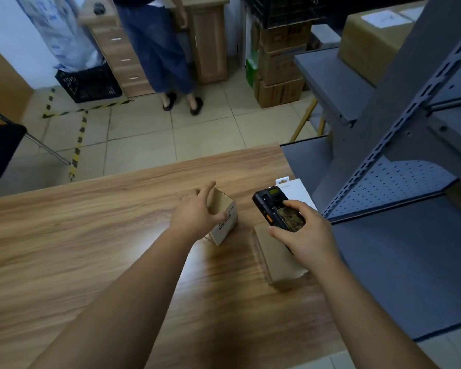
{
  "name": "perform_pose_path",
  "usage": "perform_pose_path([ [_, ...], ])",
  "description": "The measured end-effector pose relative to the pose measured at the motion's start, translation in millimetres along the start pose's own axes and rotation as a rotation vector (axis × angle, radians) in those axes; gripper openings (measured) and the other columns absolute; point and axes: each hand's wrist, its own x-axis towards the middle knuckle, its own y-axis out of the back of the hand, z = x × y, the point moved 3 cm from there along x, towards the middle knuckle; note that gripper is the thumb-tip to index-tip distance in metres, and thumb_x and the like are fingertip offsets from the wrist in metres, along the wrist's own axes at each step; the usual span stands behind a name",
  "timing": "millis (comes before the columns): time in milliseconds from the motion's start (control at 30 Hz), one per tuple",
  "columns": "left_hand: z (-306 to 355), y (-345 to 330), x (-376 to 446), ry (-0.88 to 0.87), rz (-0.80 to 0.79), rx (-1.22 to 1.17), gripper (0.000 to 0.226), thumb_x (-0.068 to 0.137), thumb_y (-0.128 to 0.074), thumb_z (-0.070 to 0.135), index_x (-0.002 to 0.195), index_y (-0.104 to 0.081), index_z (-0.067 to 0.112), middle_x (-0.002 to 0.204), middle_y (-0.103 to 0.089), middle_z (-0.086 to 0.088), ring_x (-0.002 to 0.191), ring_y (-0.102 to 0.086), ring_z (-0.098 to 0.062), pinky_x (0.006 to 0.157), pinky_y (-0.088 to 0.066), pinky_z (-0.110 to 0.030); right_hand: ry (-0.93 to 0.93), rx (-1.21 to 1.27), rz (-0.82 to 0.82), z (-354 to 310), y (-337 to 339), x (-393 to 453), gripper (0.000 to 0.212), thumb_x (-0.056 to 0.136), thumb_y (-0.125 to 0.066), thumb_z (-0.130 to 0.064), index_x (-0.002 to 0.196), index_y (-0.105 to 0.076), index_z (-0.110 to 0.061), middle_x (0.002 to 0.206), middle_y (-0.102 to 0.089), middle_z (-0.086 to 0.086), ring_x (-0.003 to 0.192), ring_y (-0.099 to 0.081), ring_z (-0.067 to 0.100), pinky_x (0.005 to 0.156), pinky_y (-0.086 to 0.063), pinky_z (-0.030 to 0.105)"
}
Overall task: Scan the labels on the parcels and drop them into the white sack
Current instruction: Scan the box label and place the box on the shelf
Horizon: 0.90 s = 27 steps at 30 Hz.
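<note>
a small cardboard box [224, 217] stands on the wooden table [77, 235], its white label with dark print on the side facing right. the left hand [197, 211] lies over the box's top and left side, fingers spread and loosely curled on it, thumb down by the label; the box rests on the table, not lifted. just right and nearer, a second, flatter box [274, 259] lies on the table near its right edge. above it the right hand [306, 235] grips a black scanner [277, 209], fingers wrapped round its lower half, its back and yellow-tinted window turned up. a white card [290, 182] shows beyond the scanner at the table's far right. the sack is not in view.

grey metal shelves [397, 161] stand to the right, with a big carton [370, 41] up on one. across the tiled floor a person in blue trousers [157, 49] stands by a wooden cabinet [208, 41]; stacked cartons [280, 67] sit right of it, a black crate [88, 83] to the left.
</note>
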Motion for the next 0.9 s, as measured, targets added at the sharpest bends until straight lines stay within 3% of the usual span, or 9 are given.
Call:
perform_pose_path([
  [133, -22, 15, -7, 0.014, 0.074, -0.096, 0.085, 0.077, -0.074, 0.041, 0.149, -0.029, 0.045, 0.133, -0.042, -0.004, 0.121, -0.044, -0.026, 0.093, -0.046, -0.038, 0.009, 0.014, -0.027, -11, -7, 0, 0.064, 0.068, -0.087, -0.039, 0.127, -0.060, -0.036, 0.118, -0.061, -0.015, 0.110, -0.057, 0.008, 0.093, -0.051, 0.032],
  [300, -57, 33, -17, 0.050, 0.337, -0.291, 0.079, 0.071, -0.080, 0.033, 0.141, -0.044, 0.039, 0.123, -0.035, -0.001, 0.118, -0.044, -0.025, 0.100, -0.044, -0.038, 0.023, 0.024, -0.059, -23, -23, -1, 0.063, 0.068, -0.087, -0.040, 0.124, -0.059, -0.041, 0.117, -0.060, -0.019, 0.110, -0.056, 0.006, 0.092, -0.048, 0.029],
  [433, -85, 19, -35, 0.130, 0.293, -0.211, 0.065, 0.070, -0.081, 0.030, 0.128, -0.053, 0.024, 0.124, -0.040, -0.006, 0.119, -0.044, -0.032, 0.100, -0.042, -0.039, 0.024, 0.021, -0.095, -26, -35, -4, 0.063, 0.067, -0.086, -0.040, 0.123, -0.058, -0.042, 0.116, -0.061, -0.017, 0.109, -0.057, 0.006, 0.092, -0.050, 0.032],
  [567, -99, 9, -38, 0.197, 0.214, 0.052, 0.053, 0.074, -0.074, 0.049, 0.111, -0.056, 0.015, 0.126, -0.047, -0.006, 0.117, -0.044, -0.031, 0.095, -0.039, -0.040, 0.027, 0.017, -0.119, -26, -43, -7, 0.064, 0.067, -0.087, -0.039, 0.124, -0.058, -0.041, 0.116, -0.061, -0.017, 0.109, -0.056, 0.007, 0.092, -0.049, 0.031],
  [667, -96, 5, -32, 0.211, 0.135, 0.097, 0.058, 0.075, -0.071, 0.053, 0.118, -0.051, 0.020, 0.126, -0.049, -0.005, 0.121, -0.044, -0.029, 0.096, -0.038, -0.041, 0.021, 0.000, -0.121, -22, -48, -9, 0.065, 0.065, -0.086, -0.042, 0.124, -0.058, -0.042, 0.118, -0.060, -0.016, 0.112, -0.055, 0.008, 0.096, -0.050, 0.035],
  [900, -85, 2, -16, 0.187, 0.119, 0.159, 0.081, 0.080, -0.067, 0.055, 0.147, -0.031, 0.027, 0.132, -0.049, -0.013, 0.125, -0.042, -0.035, 0.102, -0.034, -0.043, 0.015, -0.038, -0.100, -12, -47, -17, 0.066, 0.066, -0.085, -0.045, 0.126, -0.058, -0.041, 0.120, -0.060, -0.016, 0.112, -0.056, 0.008, 0.096, -0.051, 0.037],
])
